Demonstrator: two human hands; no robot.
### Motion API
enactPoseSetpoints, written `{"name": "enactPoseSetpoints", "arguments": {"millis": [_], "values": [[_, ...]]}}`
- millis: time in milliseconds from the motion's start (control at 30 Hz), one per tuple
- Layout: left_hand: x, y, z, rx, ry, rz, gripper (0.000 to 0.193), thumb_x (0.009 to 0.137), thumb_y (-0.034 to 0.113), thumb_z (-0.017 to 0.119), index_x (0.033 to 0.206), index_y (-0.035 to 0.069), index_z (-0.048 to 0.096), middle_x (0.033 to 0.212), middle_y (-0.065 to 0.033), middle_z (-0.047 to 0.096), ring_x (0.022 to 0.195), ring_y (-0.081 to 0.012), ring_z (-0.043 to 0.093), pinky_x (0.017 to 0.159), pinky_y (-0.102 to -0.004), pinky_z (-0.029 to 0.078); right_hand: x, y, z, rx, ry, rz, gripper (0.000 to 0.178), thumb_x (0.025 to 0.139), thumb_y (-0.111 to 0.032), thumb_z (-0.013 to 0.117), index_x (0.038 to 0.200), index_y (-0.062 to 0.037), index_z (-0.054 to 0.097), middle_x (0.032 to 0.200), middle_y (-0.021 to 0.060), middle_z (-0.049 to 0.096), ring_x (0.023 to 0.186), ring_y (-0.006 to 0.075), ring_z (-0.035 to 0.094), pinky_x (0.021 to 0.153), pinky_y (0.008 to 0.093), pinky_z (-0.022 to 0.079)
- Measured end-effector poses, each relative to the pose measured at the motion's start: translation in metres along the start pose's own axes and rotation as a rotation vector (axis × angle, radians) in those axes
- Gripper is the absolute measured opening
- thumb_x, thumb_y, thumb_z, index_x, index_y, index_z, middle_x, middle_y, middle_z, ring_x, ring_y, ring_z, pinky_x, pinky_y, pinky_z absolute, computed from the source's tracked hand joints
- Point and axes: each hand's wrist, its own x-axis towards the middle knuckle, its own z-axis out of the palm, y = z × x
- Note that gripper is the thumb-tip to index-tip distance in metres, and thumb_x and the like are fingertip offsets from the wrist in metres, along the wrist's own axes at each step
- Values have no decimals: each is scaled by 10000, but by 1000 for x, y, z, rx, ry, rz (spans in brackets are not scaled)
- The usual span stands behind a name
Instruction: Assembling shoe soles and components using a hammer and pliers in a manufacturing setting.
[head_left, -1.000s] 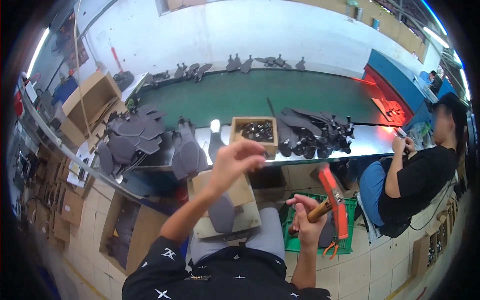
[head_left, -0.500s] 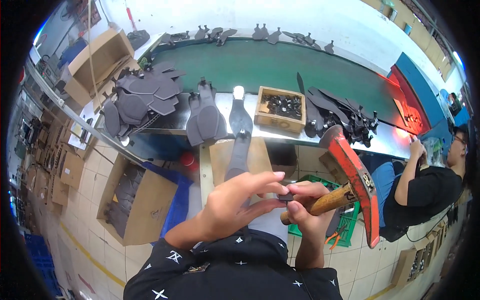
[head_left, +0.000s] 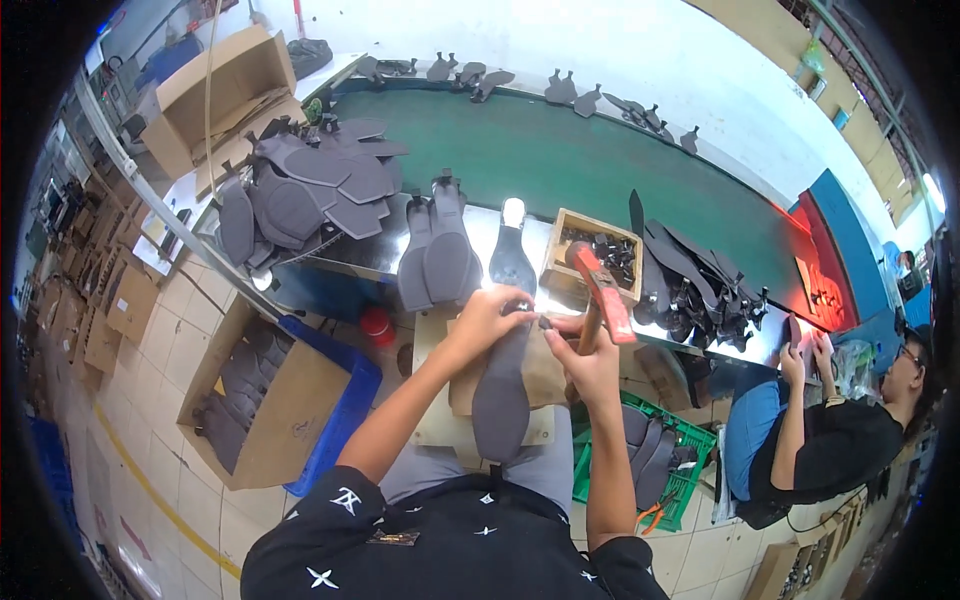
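A long dark grey shoe sole lies lengthwise before me, its far part reaching onto the metal bench edge. Over its middle, my left hand has its thumb and fingertips closed together; what they hold, if anything, is too small to name. Close to the right of it, my right hand grips a hammer with a wooden handle and worn red head. A small dark piece shows at this hand's thumb and fingertips. The hammer head overlaps a wooden box of small black parts.
Grey soles are heaped at left, with a pair nearer. Black-strapped pieces lie right of the box. Behind runs a green conveyor belt. A green crate stands low right, beside a seated co-worker.
Both hands have moved forward, away from my body, to above the sole. The hammer has gone along, its head now over the parts box. The co-worker's hands have shifted too.
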Motion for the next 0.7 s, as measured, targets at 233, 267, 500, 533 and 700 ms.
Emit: {"name": "enactPoseSetpoints", "arguments": {"millis": [233,267,500,533,700], "values": [[-44,6,5,-79,59,-56,304,697,147,835,956,17,741,891,-115,714,806,-221,669,765,-336,526,14,24,7,-93,-160,-19,214,847,-107,743,1004,34,705,908,88,732,805,111,658,745,288,527],[-47,0,7,-82,68,-66,304,697,147,835,956,17,741,891,-115,714,806,-221,669,765,-336,526,13,24,7,-167,-195,-36,227,850,-126,739,1010,31,704,886,92,732,791,102,653,737,288,527],[-47,-1,3,-90,39,15,271,751,137,793,972,-5,726,922,-142,686,804,-225,658,705,-327,531,15,14,2,-433,-294,-339,231,778,-44,705,991,34,661,860,152,667,720,284,650,684,322,517],[-47,5,1,-108,5,-50,266,755,134,790,976,-2,727,937,-147,689,806,-212,661,699,-321,531,14,10,3,-459,-281,-444,222,778,-28,694,986,37,653,894,152,668,725,306,641,684,326,518],[-45,23,-3,-138,62,-97,275,721,120,830,943,-5,728,812,-102,718,766,-142,666,692,-288,520,9,-3,2,-502,-277,-437,202,852,-33,658,1045,23,640,929,143,662,717,250,642,657,314,511]]}}
